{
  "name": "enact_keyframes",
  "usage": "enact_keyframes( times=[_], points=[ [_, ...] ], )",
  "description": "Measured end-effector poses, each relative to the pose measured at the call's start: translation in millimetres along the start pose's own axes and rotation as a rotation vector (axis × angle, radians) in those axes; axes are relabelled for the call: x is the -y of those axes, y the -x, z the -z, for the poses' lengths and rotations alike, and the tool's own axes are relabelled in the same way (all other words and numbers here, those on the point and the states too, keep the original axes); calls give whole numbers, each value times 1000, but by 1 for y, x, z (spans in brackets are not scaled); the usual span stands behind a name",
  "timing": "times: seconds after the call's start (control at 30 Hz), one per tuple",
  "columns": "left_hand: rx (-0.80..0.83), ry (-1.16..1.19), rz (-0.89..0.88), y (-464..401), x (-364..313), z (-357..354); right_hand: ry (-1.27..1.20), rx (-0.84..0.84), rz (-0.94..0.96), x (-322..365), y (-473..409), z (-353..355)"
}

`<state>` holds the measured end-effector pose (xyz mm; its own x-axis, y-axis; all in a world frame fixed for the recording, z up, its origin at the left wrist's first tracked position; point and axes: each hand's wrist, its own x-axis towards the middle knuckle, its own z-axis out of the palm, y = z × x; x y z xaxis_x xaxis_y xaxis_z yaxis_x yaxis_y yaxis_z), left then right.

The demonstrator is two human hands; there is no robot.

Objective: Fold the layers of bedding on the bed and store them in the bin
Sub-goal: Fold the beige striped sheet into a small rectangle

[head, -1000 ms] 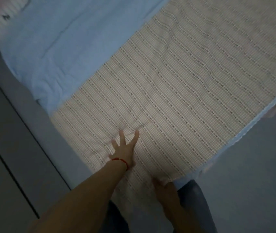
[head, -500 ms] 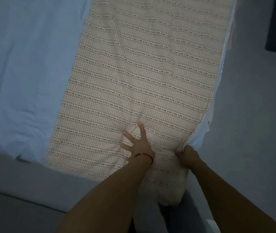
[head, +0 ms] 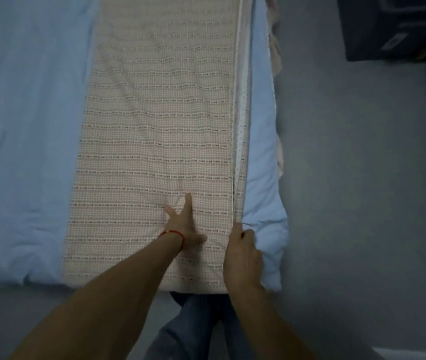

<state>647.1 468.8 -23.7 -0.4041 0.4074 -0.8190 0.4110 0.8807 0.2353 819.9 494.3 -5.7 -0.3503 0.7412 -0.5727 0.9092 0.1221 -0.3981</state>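
Head view, looking down on the bed from its near end

Item 1, beige striped blanket (head: 154, 141): folded into a long band lying lengthwise on the bed, over a light blue sheet (head: 25, 126); the sheet shows broadly to the blanket's left and as a narrow strip along its right edge. A white dotted underside (head: 240, 131) shows along the blanket's right edge.

Item 2, left hand (head: 183, 224): arm reaches forward from the lower left; palm down on the blanket near its near end, fingers straight and spread wide, pressing the cloth flat, gripping nothing. A red cord (head: 173, 233) circles the wrist.

Item 3, right hand (head: 241, 253): at the blanket's near right edge, back of the hand up, fingers curled round the blanket's edge where it meets the blue sheet; forearm comes in from the lower right.

Item 4, dark bin (head: 393, 27): on the grey floor (head: 362, 178), well apart from the blanket, to its far right. What it holds cannot be told.

Item 5, blue jeans (head: 188, 326): the person's legs, just below the blanket's near end.

Changes against half a second ago: the blanket's near right corner, which then hung down off the bed end, now lies level with the rest of the near edge. The right hand has moved forward along the right edge. The left hand stays flat on the blanket. The view has swung so that the blanket runs straight away from the camera, and the bin shows more fully
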Motion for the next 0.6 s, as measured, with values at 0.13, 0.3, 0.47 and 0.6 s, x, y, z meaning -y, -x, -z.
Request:
enact_keyframes(
  times=[0.13, 0.3, 0.47, 0.6],
  points=[
    [-109, 1, -98, 23, 27, 12, -283, -23, -154, -38, 4, -1],
    [-686, 28, 9, 45, 122, 37, -494, 3, -241, -86, 15, -2],
    [-536, 197, 453, 40, 233, 66, -586, -39, -344, -107, 27, -8],
    [-400, 233, 360, 33, 288, 69, -546, 24, -242, -113, 39, -10]
  ],
)
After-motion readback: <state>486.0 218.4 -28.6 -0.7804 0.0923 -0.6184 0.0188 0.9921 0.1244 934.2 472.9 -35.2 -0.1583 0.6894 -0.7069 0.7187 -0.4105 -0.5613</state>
